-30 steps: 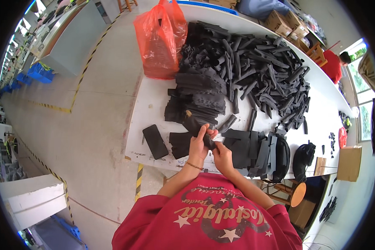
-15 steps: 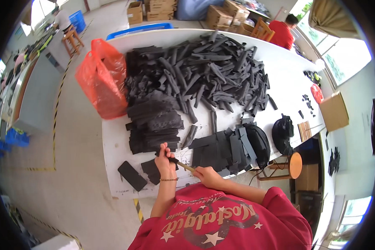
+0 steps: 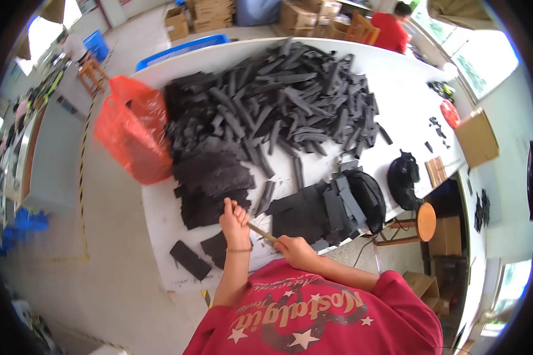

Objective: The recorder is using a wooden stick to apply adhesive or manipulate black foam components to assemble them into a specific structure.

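While the long white worktop (image 3: 397, 100) curves away across the upper part of the view, most of its far half lies under a broad heap of black strips (image 3: 290, 100), loose dark bars piled every way. Hanging at the worktop's left edge, touching the heap's side, is an orange plastic bag (image 3: 133, 139) with its mouth open. Nearer the person, a flat stack of black sheets (image 3: 210, 183) lies just below the heap, and to its right a second group of black cut pieces (image 3: 320, 207) leans against a round black bag (image 3: 370, 198) at the near edge. Another black bag (image 3: 404, 174) sits further right, close to a round wooden stool (image 3: 423, 222) standing beside the worktop, and a brown cardboard box (image 3: 477, 137) rests near the right end. A single black rectangular piece (image 3: 189, 260) lies alone on the near left corner, apart from the stack. Over the near edge, the left hand (image 3: 236, 222) is curled into a fist, its fingers folded close above a dark piece, though what it grips is too small to tell. The right hand (image 3: 296, 251) is closed round one end of a thin tan stick (image 3: 262, 232), which runs slantwise up to the left hand, between the stack of sheets and the cut pieces.
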Demonstrator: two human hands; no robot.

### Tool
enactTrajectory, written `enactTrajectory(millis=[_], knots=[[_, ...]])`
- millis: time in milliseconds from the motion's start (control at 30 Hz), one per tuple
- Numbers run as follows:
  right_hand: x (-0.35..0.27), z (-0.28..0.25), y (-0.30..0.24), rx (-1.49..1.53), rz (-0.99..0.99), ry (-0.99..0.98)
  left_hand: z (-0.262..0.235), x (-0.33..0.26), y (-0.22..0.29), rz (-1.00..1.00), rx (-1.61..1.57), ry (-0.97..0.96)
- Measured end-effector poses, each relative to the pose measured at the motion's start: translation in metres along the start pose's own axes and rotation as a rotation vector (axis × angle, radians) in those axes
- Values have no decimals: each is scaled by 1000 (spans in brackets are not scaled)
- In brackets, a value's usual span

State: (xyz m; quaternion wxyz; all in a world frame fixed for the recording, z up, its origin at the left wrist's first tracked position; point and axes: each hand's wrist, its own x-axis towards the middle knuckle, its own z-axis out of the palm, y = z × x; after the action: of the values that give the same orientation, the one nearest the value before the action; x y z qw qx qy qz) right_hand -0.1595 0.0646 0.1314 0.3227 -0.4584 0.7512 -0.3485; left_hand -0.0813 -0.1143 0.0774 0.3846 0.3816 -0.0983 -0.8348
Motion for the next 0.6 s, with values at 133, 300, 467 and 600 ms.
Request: enactTrajectory(millis=[133,300,467,600], knots=[[-26,-35,-11,-36,85,-176,-16,30,9,80,-150,120],[-49,-98,-40,-22,8,-395,-39,58,73,261,-324,12],[14,-78,-16,153,140,-113,-10,36,39,288,96,325],[21,-76,21,237,297,64,-38,32,32,131,85,167]])
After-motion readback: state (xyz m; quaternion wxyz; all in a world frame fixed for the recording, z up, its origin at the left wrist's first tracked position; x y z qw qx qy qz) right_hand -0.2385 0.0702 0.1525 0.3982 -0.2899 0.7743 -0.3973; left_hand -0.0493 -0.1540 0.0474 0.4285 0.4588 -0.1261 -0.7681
